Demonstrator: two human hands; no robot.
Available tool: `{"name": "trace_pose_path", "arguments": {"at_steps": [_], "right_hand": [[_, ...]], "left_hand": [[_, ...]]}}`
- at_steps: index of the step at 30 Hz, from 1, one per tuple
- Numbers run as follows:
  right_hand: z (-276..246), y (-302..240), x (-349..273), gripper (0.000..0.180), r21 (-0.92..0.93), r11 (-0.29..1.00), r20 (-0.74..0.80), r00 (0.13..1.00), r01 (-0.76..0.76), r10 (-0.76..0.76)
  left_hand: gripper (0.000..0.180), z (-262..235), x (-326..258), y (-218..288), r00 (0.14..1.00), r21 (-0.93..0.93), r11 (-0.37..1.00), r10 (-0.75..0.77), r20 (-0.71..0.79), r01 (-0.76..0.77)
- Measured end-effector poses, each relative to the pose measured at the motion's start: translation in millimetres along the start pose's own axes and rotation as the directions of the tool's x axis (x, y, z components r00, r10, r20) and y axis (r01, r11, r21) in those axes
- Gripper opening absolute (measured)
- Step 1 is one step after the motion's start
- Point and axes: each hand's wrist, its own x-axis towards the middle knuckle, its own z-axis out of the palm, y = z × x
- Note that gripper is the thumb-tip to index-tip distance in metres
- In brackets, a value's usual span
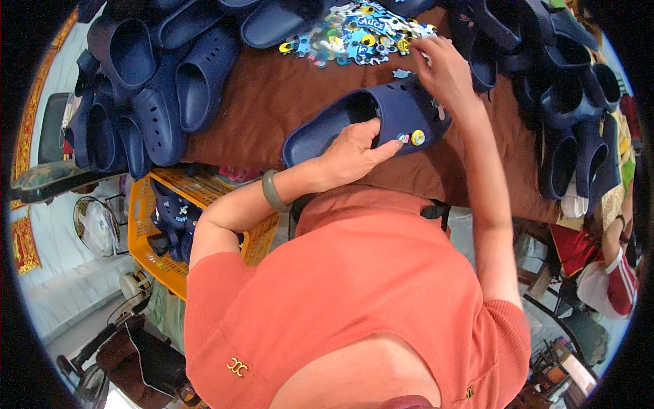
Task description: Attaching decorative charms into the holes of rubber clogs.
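A dark blue clog (405,109) lies on the brown cloth in front of me, its heel toward the left. My left hand (351,153) grips its near side, with the fingers inside the opening and the thumb outside. Next to that thumb, a small pink and blue charm (403,138) and a round yellow charm (417,138) sit on the clog's upper. Over the toe, my right hand (446,71) reaches to the right edge of a heap of colourful shoe charms (361,34). Its fingers are bent and apart, with nothing visible held. A loose light-blue charm (402,73) lies beyond the clog.
Stacked dark blue clogs (146,88) cover the table's left side, and more clogs (565,95) pile up on the right. Below the left edge stands a yellow crate (139,225) with decorated clogs inside. Another person's arm (613,235) shows at the far right.
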Motion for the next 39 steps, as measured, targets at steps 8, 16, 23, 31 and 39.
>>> {"name": "trace_pose_path", "arguments": {"at_steps": [8,16,23,31,39], "right_hand": [[91,47,43,0.018,-0.39,0.916,0.398,0.914,0.087,0.083],[104,66,30,0.015,-0.291,0.954,0.249,0.969,0.074,0.0],[88,47,38,0.017,-0.298,0.954,0.384,0.913,-0.017,0.136],[72,52,41,0.016,-0.2,0.98,0.135,0.991,0.019,0.009],[-15,-3,-13,0.022,0.236,0.905,0.409,0.881,-0.355,0.239]], "left_hand": [[0.038,0,5,-1,0.999,-0.008,0.999,0.042,0.004,-0.042],[0.039,1,5,-2,0.998,0.137,0.989,0.064,-0.01,-0.062],[0.039,-1,3,4,0.997,0.084,0.994,0.075,-0.008,-0.074],[0.051,7,7,5,0.992,-0.14,0.986,0.081,-0.098,-0.095],[0.069,4,11,-7,0.999,0.009,0.999,-0.043,0.015,0.043]]}}
